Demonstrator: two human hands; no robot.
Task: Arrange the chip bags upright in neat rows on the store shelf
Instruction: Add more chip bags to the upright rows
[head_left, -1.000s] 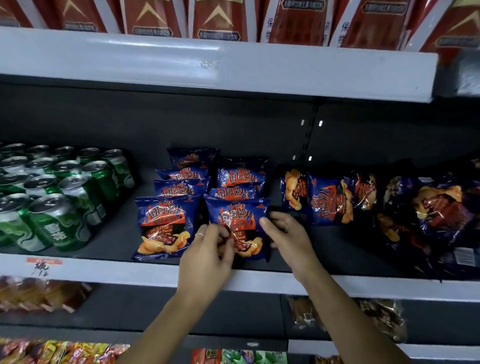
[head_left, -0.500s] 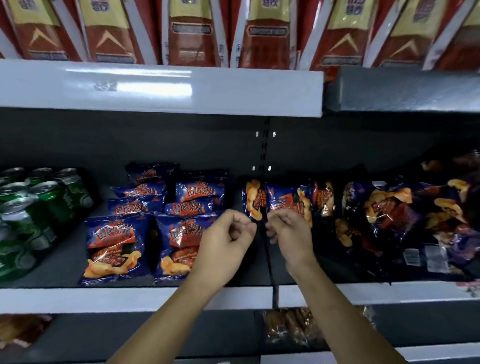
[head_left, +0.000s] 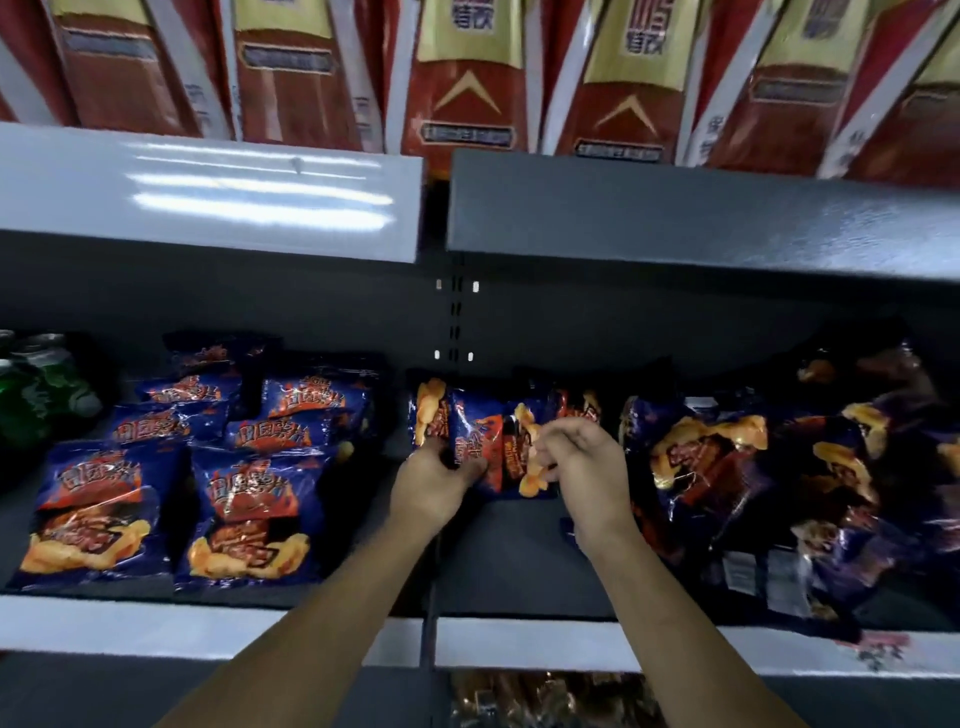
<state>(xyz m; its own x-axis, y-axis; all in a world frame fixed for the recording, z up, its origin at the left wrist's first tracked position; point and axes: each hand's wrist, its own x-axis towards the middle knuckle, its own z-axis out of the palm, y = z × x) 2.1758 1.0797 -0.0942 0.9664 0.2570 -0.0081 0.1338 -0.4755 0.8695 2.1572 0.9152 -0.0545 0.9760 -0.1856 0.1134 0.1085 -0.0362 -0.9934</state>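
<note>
Right now we see both hands reaching into the middle shelf (head_left: 519, 561) of a store display, at a small cluster of blue chip bags standing sideways near the back, just right of the slotted upright post (head_left: 456, 322). Our left hand (head_left: 428, 486) grips the lower left edge of the front bag (head_left: 475, 441) in that cluster, its fingers (head_left: 470, 467) curled narrowly around the packet. Our right hand (head_left: 589, 467) hovers at the bag's right side with its fingers bent close together near the printed chips; whether they actually pinch the foil, we cannot tell.

To the left, two rows of matching blue bags (head_left: 249, 514) stand upright, front faces toward us, the nearest pair close to the shelf's front lip and more lined up behind them. Farther left, green cans (head_left: 31, 395) sit at the shelf's edge of view. To the right, a loose pile of bags (head_left: 779, 493) lies tumbled, tilted and overlapping, some showing their backs with labels.

On the shelf above, tall red and gold cartons (head_left: 465, 88) stand in a row. Below the front lip, brownish packets (head_left: 545, 699) show dimly on the lower shelf.
</note>
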